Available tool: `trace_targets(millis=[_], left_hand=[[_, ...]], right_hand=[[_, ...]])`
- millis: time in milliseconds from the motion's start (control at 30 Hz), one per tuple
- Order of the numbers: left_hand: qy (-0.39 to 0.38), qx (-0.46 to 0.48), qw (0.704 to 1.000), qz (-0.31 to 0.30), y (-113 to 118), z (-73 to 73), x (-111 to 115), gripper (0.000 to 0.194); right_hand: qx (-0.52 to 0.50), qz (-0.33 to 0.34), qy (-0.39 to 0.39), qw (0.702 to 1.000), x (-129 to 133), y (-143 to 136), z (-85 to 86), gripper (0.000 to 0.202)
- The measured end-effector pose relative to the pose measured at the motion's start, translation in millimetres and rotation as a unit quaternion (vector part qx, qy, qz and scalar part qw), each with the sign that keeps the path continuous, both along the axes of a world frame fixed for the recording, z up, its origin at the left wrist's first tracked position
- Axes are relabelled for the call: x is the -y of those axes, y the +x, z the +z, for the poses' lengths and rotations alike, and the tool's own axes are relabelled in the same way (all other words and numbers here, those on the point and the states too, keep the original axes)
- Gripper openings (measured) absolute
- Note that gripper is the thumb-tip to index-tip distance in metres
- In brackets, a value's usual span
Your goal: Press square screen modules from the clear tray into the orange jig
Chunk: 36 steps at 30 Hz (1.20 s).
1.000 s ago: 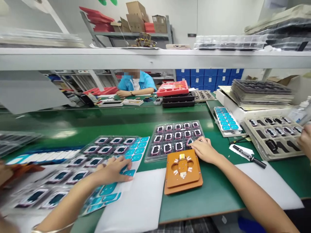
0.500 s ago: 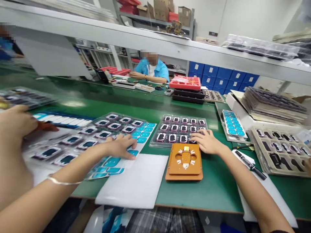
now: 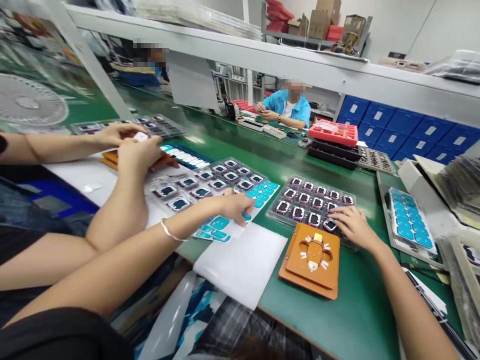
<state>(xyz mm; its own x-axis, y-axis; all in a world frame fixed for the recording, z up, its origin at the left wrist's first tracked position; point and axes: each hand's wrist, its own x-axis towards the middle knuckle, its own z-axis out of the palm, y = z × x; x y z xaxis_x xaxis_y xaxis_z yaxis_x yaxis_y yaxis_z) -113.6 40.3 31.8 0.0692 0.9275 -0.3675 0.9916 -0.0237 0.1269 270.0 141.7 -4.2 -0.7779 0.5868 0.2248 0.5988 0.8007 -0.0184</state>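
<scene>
My left hand [image 3: 237, 206] rests over a sheet of blue film stickers [image 3: 218, 223], thumb and forefinger apart and pointing down at it. Beside and partly over that sheet lies a clear tray of watch cases [image 3: 200, 192]. My right hand [image 3: 351, 224] reaches onto the front right of a second clear tray [image 3: 275, 216], its bent fingers on a pink-rimmed watch case [image 3: 329, 225]. That case still sits in line with its row, and the hand hides the tray's corner. Just in front is an orange fixture [image 3: 310, 260] with a shaped recess holding no case.
White foam sheet [image 3: 243, 262] lies between my arms at the table edge. Close on the left, another person's hands [image 3: 137, 150] hold a small white piece above an orange fixture. On the right are a blue sticker stack [image 3: 410, 220] and a beige tray [image 3: 459, 275].
The view has swung left, bringing the neighbour's hands and a fan into sight. My left thumb and forefinger have come somewhat closer together. My right hand stays at the same tray corner.
</scene>
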Motion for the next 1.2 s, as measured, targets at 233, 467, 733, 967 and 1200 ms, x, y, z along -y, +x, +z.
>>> trace_targets(millis=[233, 467, 733, 967, 1200], left_hand=[[0.189, 0.146, 0.950, -0.203, 67, 26.5, 22, 0.023], [0.305, 0.259, 0.817, -0.415, 133, -4.5, 13, 0.032], [0.319, 0.288, 0.793, -0.431, 123, -35.6, 12, 0.023], [0.333, 0.272, 0.778, -0.458, 120, -43.6, 9, 0.028], [0.364, 0.282, 0.742, -0.488, 122, -42.5, 10, 0.029]], right_hand=[[-0.007, -0.215, 0.084, 0.973, -7, 17, -7.0, 0.029], [0.009, -0.206, 0.081, 0.975, -2, 10, -18.4, 0.024], [-0.038, -0.187, 0.070, 0.979, -1, 0, -27.1, 0.024], [-0.246, -0.203, -0.044, 0.947, -12, 9, -36.6, 0.034], [-0.456, -0.169, -0.250, 0.837, 24, -9, 6.1, 0.056]])
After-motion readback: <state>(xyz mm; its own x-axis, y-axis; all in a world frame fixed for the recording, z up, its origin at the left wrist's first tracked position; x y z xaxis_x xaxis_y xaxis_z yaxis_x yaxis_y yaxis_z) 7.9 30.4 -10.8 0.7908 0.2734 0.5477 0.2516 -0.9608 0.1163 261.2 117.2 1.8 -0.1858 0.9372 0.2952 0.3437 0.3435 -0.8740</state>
